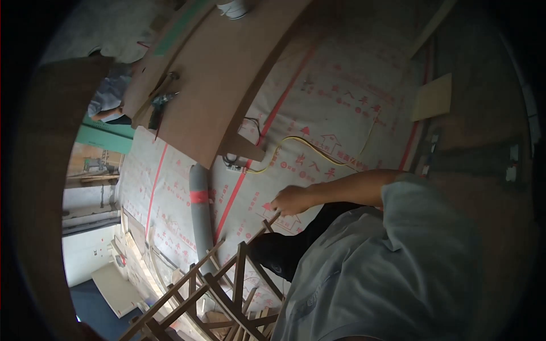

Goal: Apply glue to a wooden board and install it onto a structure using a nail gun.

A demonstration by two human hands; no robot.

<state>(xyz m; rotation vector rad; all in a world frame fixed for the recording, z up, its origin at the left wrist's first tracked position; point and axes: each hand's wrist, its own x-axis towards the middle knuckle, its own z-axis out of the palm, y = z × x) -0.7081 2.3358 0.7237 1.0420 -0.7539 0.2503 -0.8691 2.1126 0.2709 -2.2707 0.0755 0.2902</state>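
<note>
My right hand point(293, 200) is closed around the end of a wooden bar that belongs to an open wooden frame point(240, 267). Thin rails and crossing slats make up this frame, which slants down to the lower left. My bent right arm reaches across in front of my body, and a dark-clothed leg shows just beneath it. My left hand does not show.
Printed protective sheeting point(347, 131) covers the floor. A large brown board point(222, 74) bears tools and a white roll point(232, 8). Beyond the frame lies a grey tube point(200, 219) with a red band. A yellow cable point(296, 138) runs to a power strip point(234, 166). Another person point(114, 91) is at far left.
</note>
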